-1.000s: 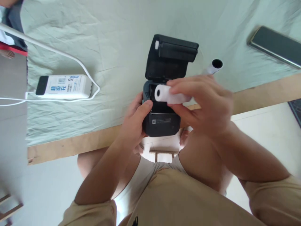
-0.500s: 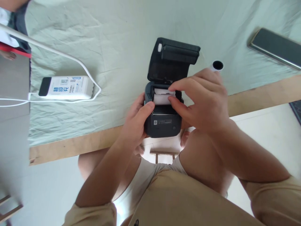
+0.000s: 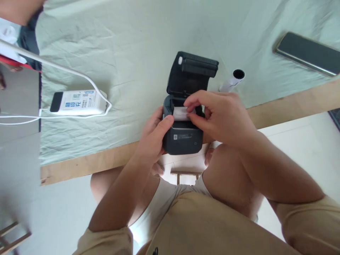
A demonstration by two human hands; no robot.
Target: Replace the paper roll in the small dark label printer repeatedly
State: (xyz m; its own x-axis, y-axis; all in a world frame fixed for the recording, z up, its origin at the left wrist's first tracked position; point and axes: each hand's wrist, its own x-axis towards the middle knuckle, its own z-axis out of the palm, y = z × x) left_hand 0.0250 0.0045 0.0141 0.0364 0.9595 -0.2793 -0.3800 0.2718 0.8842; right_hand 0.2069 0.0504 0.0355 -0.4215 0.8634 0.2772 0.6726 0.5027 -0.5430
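Observation:
A small dark label printer (image 3: 183, 141) is held at the table's near edge, its hinged lid (image 3: 192, 72) raised. My left hand (image 3: 155, 132) grips the printer's left side, thumb on the top rim. Inside the compartment lies a white paper roll (image 3: 180, 113). My right hand (image 3: 219, 113) reaches in from the right, thumb and forefinger pinching the roll's paper at its right part. The fingers hide the roll's right end. Just beyond my right hand stands a white tube with a dark round end (image 3: 238, 74).
A white power bank (image 3: 79, 102) with a white cable (image 3: 66, 72) lies on the left of the green cloth (image 3: 132, 42). At the far right lies a dark phone-like slab (image 3: 309, 53). Another person's limb (image 3: 22, 10) shows at top left. A wooden edge (image 3: 87, 159) borders the table.
The thumb and forefinger of my right hand have drawn closer together on the paper, and the loose paper flap now lies lower over the roll. My left hand keeps its grip.

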